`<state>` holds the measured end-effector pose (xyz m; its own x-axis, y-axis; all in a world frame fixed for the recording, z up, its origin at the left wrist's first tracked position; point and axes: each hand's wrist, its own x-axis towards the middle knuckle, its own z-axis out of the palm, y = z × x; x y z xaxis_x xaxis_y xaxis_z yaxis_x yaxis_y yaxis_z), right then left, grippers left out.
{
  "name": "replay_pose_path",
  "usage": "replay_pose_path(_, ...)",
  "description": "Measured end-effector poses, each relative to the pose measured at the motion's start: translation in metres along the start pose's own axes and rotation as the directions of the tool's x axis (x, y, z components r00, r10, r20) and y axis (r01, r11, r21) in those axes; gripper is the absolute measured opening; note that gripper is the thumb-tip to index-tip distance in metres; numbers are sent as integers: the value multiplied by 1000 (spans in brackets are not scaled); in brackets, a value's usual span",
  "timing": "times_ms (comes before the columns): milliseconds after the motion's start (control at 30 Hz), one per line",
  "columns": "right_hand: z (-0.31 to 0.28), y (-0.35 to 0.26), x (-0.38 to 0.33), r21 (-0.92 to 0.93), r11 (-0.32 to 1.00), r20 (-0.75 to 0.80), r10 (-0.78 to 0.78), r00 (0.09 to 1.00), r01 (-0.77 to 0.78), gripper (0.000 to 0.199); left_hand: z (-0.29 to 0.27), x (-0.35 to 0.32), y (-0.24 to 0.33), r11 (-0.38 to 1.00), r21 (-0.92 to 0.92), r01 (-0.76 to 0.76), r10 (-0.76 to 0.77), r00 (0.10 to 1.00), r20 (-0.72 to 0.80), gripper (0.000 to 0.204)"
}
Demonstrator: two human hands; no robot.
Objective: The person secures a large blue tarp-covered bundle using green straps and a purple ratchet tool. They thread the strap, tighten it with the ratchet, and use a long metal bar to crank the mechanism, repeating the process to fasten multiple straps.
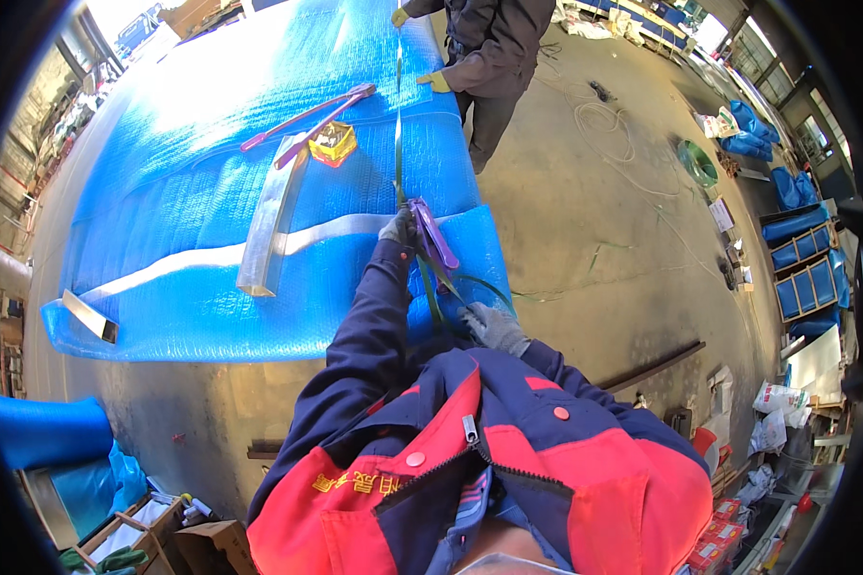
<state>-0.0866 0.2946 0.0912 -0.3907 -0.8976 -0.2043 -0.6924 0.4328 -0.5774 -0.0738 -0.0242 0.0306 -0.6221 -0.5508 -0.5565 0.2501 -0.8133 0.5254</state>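
My left hand, in a grey glove, grips a purple-handled strapping tool set on a green strap that runs over the big blue-wrapped bundle. Lower down at the bundle's near edge, my right hand, also gloved, holds the loose end of that green strap. At the far end of the strap, a second person in dark clothes and yellow gloves touches it.
On the bundle lie a long metal channel, a second purple long-handled tool, a small yellow pack and a short metal piece. A green strap coil, cords, blue frames and boxes crowd the concrete floor to the right.
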Motion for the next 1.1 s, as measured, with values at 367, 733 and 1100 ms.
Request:
replay_pose_path(367, -75, 20, -33, -327, 936, 133, 182, 974, -130, 26, -33, 14, -9, 822, 567, -47, -66, 982, 177, 17)
replay_pose_path(733, -90, -58, -105, 47, 983, 173, -185, 967, 180, 62, -12, -25, -1, 697, -424, 578, -25, 611, 791, 36)
replay_pose_path(1100, 39, 25, -40, -234, 965, 259, 181, 949, -120, 84, -81, -17, -47, 998, 28, 55, -60, 978, 198, 25)
